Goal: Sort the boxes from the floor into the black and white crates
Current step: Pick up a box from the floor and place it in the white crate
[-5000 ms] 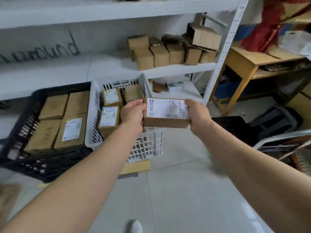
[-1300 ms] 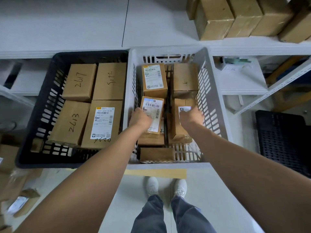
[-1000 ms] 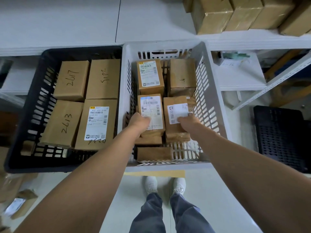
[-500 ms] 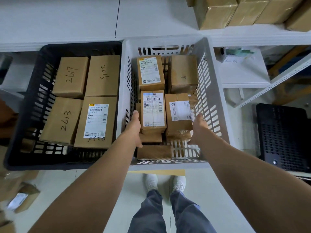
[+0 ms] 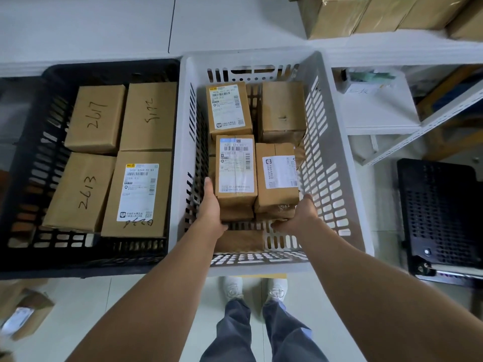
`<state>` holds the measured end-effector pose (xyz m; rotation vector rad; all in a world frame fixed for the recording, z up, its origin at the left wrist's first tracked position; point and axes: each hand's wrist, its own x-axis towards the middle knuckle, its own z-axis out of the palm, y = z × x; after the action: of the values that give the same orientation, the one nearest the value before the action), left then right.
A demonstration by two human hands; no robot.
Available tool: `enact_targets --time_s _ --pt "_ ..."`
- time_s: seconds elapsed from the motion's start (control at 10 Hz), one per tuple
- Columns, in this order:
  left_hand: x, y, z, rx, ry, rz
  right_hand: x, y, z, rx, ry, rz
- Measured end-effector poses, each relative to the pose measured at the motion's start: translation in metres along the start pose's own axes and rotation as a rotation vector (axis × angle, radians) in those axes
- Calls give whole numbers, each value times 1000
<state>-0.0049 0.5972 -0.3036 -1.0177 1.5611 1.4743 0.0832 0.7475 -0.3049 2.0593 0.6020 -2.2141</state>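
The white crate (image 5: 337, 163) stands in the middle with several brown cardboard boxes stacked inside. The black crate (image 5: 34, 142) sits to its left and holds several flat boxes, some with handwritten numbers. Both my hands reach into the near end of the white crate. My left hand (image 5: 212, 209) lies with straight fingers against the left side of a labelled box (image 5: 235, 168). My right hand (image 5: 300, 215) rests at the near right corner of the neighbouring labelled box (image 5: 277, 176), fingers loose. Neither hand grips a box.
More brown boxes (image 5: 339, 17) line the shelf above the crates. Another black crate (image 5: 441, 212) lies on the floor at the right, beside a white shelf frame (image 5: 418, 129). Loose boxes (image 5: 26, 314) lie on the floor at the lower left. My shoes (image 5: 256, 288) stand just before the white crate.
Both hands carried a labelled box to the white crate and set it down at the near right. They have slid off the box tops to the boxes' outer sides.
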Motion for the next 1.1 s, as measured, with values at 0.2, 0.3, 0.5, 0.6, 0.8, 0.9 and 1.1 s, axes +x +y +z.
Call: enact_targets --time_s 0.2,0.3,0.5,0.6,0.8,0.9,1.1 --pt "4 4 -4 88 -40 -33 8 -4 -3 -37 15 -29" --pt "2 19 -7 81 -14 -72 7 -9 -9 -127 34 -58" --pt "0 60 7 146 17 118 1 -51 -11 -339 80 -341" --pt "2 84 18 224 25 221 0 -74 4 -537 90 -420" --pt "-1 115 47 469 -11 431 -2 -107 42 -682 -53 -464" --pt "-1 113 55 590 18 522 0 -108 48 -758 -51 -478" --pt "-19 108 82 674 77 878 4 -115 50 -721 18 -679"
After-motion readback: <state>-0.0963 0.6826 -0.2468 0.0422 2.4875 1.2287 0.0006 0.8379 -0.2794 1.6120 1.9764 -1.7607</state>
